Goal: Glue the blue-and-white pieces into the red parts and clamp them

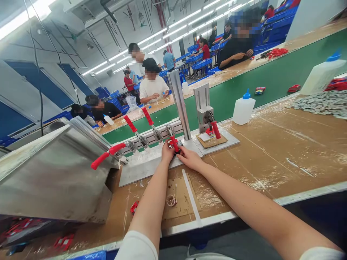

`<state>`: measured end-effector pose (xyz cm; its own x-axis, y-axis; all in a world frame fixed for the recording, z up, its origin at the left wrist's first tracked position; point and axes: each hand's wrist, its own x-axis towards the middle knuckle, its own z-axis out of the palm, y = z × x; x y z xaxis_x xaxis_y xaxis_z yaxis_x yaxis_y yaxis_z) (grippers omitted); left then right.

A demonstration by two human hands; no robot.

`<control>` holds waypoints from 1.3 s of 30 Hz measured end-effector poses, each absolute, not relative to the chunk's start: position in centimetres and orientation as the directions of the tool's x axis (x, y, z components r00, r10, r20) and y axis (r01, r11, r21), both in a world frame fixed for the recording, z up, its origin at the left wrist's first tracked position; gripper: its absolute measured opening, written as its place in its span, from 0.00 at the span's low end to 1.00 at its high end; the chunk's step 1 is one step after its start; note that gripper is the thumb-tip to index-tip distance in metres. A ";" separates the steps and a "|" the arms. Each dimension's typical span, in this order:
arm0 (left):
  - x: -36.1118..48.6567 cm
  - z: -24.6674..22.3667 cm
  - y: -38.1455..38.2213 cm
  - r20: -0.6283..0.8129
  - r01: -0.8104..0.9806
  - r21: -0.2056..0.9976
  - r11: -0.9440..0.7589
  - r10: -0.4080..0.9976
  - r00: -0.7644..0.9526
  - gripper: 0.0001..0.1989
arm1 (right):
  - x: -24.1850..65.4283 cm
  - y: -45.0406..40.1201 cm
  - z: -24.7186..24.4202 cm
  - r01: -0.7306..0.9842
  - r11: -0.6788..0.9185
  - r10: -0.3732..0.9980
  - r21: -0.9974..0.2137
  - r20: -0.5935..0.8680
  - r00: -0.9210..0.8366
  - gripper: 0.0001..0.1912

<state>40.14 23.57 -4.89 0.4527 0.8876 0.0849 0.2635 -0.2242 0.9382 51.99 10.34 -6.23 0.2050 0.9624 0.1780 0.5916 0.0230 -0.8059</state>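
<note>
left hand point(167, 153) and right hand point(187, 157), at the centre of the frame, meet with fingers bent inward about a small red-and-black part; the fingers are partly curled, but how firmly either hand grips is hidden. the part sits at the lowered red handle point(174, 144) of a toggle clamp, above the front edge of a metal base plate point(146, 168). to the left, further toggle clamps carry raised red handles point(130, 123). right of centre, a second fixture point(202, 104) stands over a brown pad point(210, 145). below the hands, a cardboard sheet point(176, 213) bears a small round dish point(171, 200), a swab point(176, 193) and a pale strip point(191, 196). at right, a blue-capped squeeze bottle point(244, 111) stands upright; beyond runs a green belt point(223, 95), with co-workers seated past it.
</note>
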 end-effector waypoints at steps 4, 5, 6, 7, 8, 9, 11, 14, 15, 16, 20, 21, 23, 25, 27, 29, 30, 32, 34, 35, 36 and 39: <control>40.1 -4.8 23.6 0.048 0.290 0.937 -0.194 0.895 0.443 0.34 | 52.0 10.3 -6.2 0.590 0.017 0.965 -0.807 0.168 0.202 0.22; 40.1 -4.8 23.6 0.040 0.298 0.936 -0.187 0.898 0.439 0.34 | 52.0 10.3 -6.2 0.591 0.018 0.965 -0.806 0.168 0.201 0.22; 40.1 -4.8 23.6 0.034 0.305 0.935 -0.182 0.901 0.433 0.34 | 52.0 10.4 -6.3 0.593 0.018 0.965 -0.805 0.170 0.201 0.22; 40.1 -4.8 23.5 0.029 0.311 0.934 -0.178 0.904 0.427 0.34 | 52.0 10.4 -6.4 0.594 0.019 0.964 -0.804 0.174 0.204 0.22; 40.1 -4.7 23.5 0.026 0.317 0.932 -0.175 0.906 0.422 0.34 | 52.0 10.4 -6.4 0.596 0.020 0.961 -0.803 0.179 0.209 0.22; 40.1 -4.7 23.5 0.023 0.323 0.930 -0.173 0.908 0.419 0.33 | 52.0 10.4 -6.5 0.598 0.023 0.959 -0.801 0.186 0.212 0.22; 40.1 -4.6 23.5 0.018 0.334 0.927 -0.172 0.908 0.418 0.32 | 52.0 10.4 -6.6 0.602 0.029 0.958 -0.798 0.194 0.211 0.23; 39.9 -4.6 23.6 0.012 0.349 0.921 -0.174 0.907 0.421 0.30 | 52.1 10.5 -6.6 0.605 0.023 0.962 -0.796 0.183 0.203 0.25; 39.9 -4.6 23.7 0.010 0.353 0.919 -0.173 0.907 0.420 0.30 | 52.1 10.5 -6.5 0.603 0.021 0.963 -0.798 0.177 0.202 0.25; 39.9 -4.7 23.8 0.007 0.357 0.918 -0.171 0.908 0.418 0.31 | 52.1 10.5 -6.4 0.600 0.020 0.965 -0.800 0.173 0.199 0.25; 40.0 -5.1 24.0 -0.001 0.367 0.916 -0.160 0.916 0.402 0.32 | 52.2 10.5 -6.2 0.585 0.026 0.969 -0.811 0.164 0.185 0.25; 40.0 -5.2 24.0 0.000 0.369 0.916 -0.160 0.918 0.397 0.32 | 52.2 10.4 -6.2 0.586 0.028 0.968 -0.810 0.169 0.188 0.25; 40.1 -5.2 23.9 0.005 0.370 0.915 -0.161 0.921 0.389 0.32 | 52.2 10.3 -6.2 0.593 0.030 0.962 -0.804 0.184 0.200 0.25; 40.1 -5.2 23.8 0.007 0.368 0.915 -0.163 0.921 0.390 0.30 | 52.2 10.2 -6.1 0.599 0.032 0.960 -0.800 0.192 0.205 0.25; 40.1 -5.1 23.8 0.005 0.367 0.916 -0.164 0.917 0.398 0.28 | 52.2 10.2 -6.1 0.598 0.035 0.962 -0.800 0.190 0.199 0.25; 40.0 -4.9 23.8 -0.001 0.370 0.914 -0.165 0.912 0.409 0.27 | 52.2 10.3 -6.1 0.595 0.038 0.964 -0.803 0.187 0.190 0.24; 40.0 -4.9 23.8 -0.004 0.374 0.913 -0.166 0.910 0.414 0.27 | 52.2 10.3 -6.0 0.595 0.039 0.964 -0.802 0.186 0.189 0.24; 40.1 -4.9 23.9 -0.007 0.384 0.908 -0.169 0.910 0.415 0.27 | 52.2 10.4 -6.1 0.600 0.030 0.965 -0.799 0.180 0.191 0.25; 40.2 -5.0 23.9 -0.006 0.394 0.903 -0.170 0.913 0.407 0.27 | 52.2 10.4 -6.1 0.605 0.021 0.966 -0.796 0.172 0.193 0.26; 40.2 -5.0 23.9 -0.004 0.398 0.901 -0.170 0.916 0.402 0.27 | 52.3 10.4 -6.1 0.604 0.018 0.967 -0.797 0.169 0.193 0.26; 40.3 -5.0 23.8 -0.001 0.400 0.900 -0.172 0.918 0.397 0.27 | 52.3 10.4 -6.1 0.601 0.019 0.967 -0.799 0.168 0.192 0.27; 40.3 -4.9 23.5 0.018 0.400 0.897 -0.187 0.920 0.391 0.26 | 52.4 10.3 -6.1 0.579 0.034 0.970 -0.815 0.167 0.177 0.27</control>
